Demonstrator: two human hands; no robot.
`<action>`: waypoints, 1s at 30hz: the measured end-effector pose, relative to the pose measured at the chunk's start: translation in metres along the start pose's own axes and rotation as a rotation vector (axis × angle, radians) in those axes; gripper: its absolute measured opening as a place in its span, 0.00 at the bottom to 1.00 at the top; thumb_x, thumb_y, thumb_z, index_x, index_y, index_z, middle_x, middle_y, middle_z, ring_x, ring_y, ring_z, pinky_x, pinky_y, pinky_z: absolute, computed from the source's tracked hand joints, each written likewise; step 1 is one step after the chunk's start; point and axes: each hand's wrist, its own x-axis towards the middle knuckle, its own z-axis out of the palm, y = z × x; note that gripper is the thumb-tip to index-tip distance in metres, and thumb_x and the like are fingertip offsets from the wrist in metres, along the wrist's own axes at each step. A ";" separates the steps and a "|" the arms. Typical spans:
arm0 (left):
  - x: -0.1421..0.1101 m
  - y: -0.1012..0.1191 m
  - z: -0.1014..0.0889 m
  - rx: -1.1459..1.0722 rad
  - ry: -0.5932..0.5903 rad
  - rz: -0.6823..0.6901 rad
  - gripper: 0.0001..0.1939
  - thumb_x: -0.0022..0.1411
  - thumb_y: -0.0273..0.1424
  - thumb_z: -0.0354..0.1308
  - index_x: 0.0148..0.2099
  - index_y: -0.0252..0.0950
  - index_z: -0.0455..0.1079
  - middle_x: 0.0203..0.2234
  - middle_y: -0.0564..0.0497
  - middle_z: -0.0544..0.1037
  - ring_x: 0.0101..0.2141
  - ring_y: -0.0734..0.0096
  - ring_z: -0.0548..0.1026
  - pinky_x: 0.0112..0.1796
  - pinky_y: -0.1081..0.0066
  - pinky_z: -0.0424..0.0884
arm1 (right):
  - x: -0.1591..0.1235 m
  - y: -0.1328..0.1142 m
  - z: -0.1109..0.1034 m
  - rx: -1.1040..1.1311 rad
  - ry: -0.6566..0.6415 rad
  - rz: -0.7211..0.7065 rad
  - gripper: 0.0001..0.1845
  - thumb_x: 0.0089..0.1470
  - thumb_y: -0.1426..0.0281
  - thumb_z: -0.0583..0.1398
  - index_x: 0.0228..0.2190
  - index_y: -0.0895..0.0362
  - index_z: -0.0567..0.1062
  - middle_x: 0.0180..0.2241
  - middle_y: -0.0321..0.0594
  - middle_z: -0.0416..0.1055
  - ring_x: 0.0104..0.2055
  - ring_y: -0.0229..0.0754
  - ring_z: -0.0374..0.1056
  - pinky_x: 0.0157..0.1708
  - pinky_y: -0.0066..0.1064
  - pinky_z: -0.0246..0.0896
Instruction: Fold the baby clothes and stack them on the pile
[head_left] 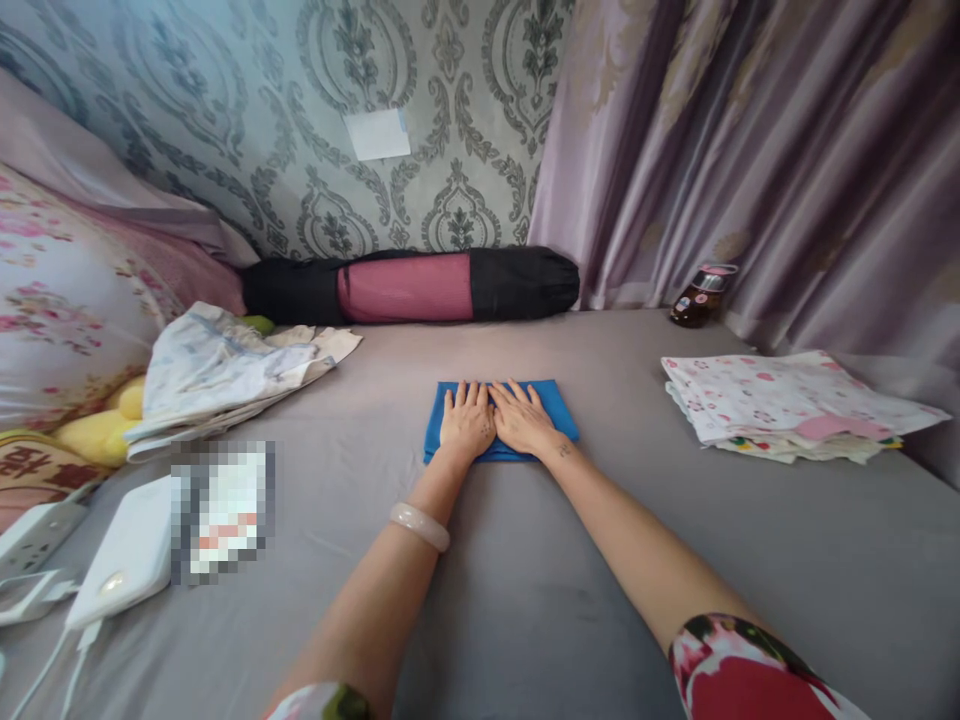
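On the grey sheet (547, 570), near the middle of the view, lies a folded blue cloth (561, 410), its long side running across. Both hands are pressed down on it, palms flat and fingers spread forward, side by side with their inner edges meeting. The left hand (469, 420) covers the left-centre of the cloth; the right hand (523, 417) angles in from the other side, its fingers pointing toward the far edge. Neither is clamped on anything: the fingers are straight and apart, resting on top. Bare blue shows at both ends and in a strip along the near edge, where folded layers can be seen. A pale bangle (420, 527) sits on the left forearm, and a flowered sleeve (750, 665) ends on the right arm.

Beyond the cloth, along the patterned wall (262, 110), lies a roll (405, 287), black at its ends and pink between. A brown bottle (697, 305) stands upright to the right, by the curtain (645, 150), with a flowered stack (795, 395) nearer on the sheet. Well to the left, a pale pile (225, 365) lies beside a flowered pillow (60, 310) and something yellow (101, 435). Nearer still are a white box (131, 550) with cables and a socket strip (37, 540); the item next to the box is blurred out.
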 end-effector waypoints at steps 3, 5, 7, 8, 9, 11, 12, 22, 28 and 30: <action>-0.002 0.002 -0.002 0.002 0.027 -0.011 0.28 0.68 0.35 0.36 0.67 0.31 0.53 0.65 0.40 0.56 0.65 0.52 0.49 0.62 0.49 0.47 | -0.003 -0.003 0.000 -0.014 0.031 0.016 0.31 0.61 0.68 0.43 0.64 0.61 0.56 0.66 0.42 0.48 0.68 0.47 0.39 0.65 0.48 0.34; -0.004 0.004 -0.004 0.018 0.081 -0.044 0.29 0.68 0.37 0.38 0.67 0.28 0.53 0.66 0.36 0.53 0.66 0.49 0.46 0.62 0.48 0.44 | -0.005 -0.006 0.000 -0.045 0.108 0.055 0.31 0.61 0.67 0.44 0.64 0.61 0.56 0.67 0.45 0.45 0.69 0.48 0.38 0.65 0.49 0.32; -0.006 0.006 -0.006 0.035 0.134 -0.099 0.31 0.68 0.39 0.39 0.68 0.27 0.51 0.66 0.34 0.50 0.66 0.46 0.43 0.62 0.45 0.41 | -0.006 -0.009 0.002 -0.086 0.205 0.127 0.31 0.61 0.65 0.46 0.64 0.61 0.55 0.68 0.47 0.42 0.69 0.51 0.36 0.64 0.52 0.29; -0.006 0.007 -0.006 0.034 0.132 -0.126 0.32 0.68 0.40 0.39 0.68 0.28 0.51 0.66 0.34 0.49 0.66 0.43 0.44 0.61 0.43 0.41 | -0.006 -0.010 0.002 -0.101 0.233 0.171 0.31 0.61 0.64 0.46 0.64 0.61 0.55 0.68 0.49 0.42 0.69 0.53 0.37 0.64 0.53 0.28; -0.006 0.008 -0.007 0.027 0.109 -0.149 0.32 0.68 0.42 0.39 0.68 0.28 0.51 0.66 0.34 0.50 0.65 0.41 0.45 0.60 0.41 0.42 | -0.006 -0.011 0.003 -0.109 0.237 0.216 0.31 0.62 0.64 0.46 0.63 0.61 0.56 0.67 0.50 0.43 0.68 0.54 0.38 0.63 0.54 0.28; -0.005 0.008 -0.007 0.006 0.040 -0.174 0.33 0.67 0.43 0.37 0.68 0.30 0.52 0.65 0.34 0.53 0.64 0.37 0.49 0.58 0.39 0.46 | -0.004 -0.011 0.005 -0.108 0.198 0.283 0.31 0.62 0.62 0.45 0.63 0.62 0.58 0.66 0.53 0.47 0.67 0.57 0.41 0.62 0.56 0.30; -0.005 0.007 -0.006 -0.002 0.013 -0.177 0.33 0.68 0.44 0.37 0.67 0.31 0.53 0.65 0.34 0.54 0.63 0.37 0.50 0.57 0.38 0.48 | -0.004 -0.011 0.006 -0.106 0.172 0.298 0.31 0.62 0.62 0.45 0.62 0.62 0.59 0.66 0.54 0.49 0.67 0.57 0.42 0.62 0.56 0.31; -0.003 0.005 -0.013 -0.007 -0.068 -0.172 0.34 0.68 0.45 0.36 0.68 0.30 0.50 0.66 0.34 0.52 0.64 0.37 0.50 0.57 0.40 0.50 | -0.002 -0.008 0.001 -0.074 0.090 0.299 0.31 0.62 0.61 0.44 0.62 0.62 0.59 0.66 0.53 0.48 0.67 0.56 0.41 0.62 0.57 0.32; -0.003 -0.032 -0.021 -0.095 -0.141 0.028 0.32 0.68 0.48 0.38 0.68 0.37 0.52 0.66 0.43 0.55 0.64 0.50 0.53 0.59 0.50 0.53 | -0.002 0.023 -0.023 0.040 -0.145 0.145 0.33 0.63 0.55 0.43 0.63 0.57 0.58 0.66 0.48 0.50 0.67 0.51 0.44 0.63 0.52 0.38; -0.003 -0.043 -0.017 -0.128 -0.145 0.059 0.31 0.68 0.47 0.37 0.68 0.39 0.51 0.66 0.46 0.54 0.65 0.53 0.51 0.61 0.51 0.50 | -0.007 0.031 -0.021 0.019 -0.098 0.082 0.31 0.63 0.56 0.43 0.63 0.56 0.58 0.66 0.45 0.49 0.68 0.48 0.43 0.64 0.51 0.35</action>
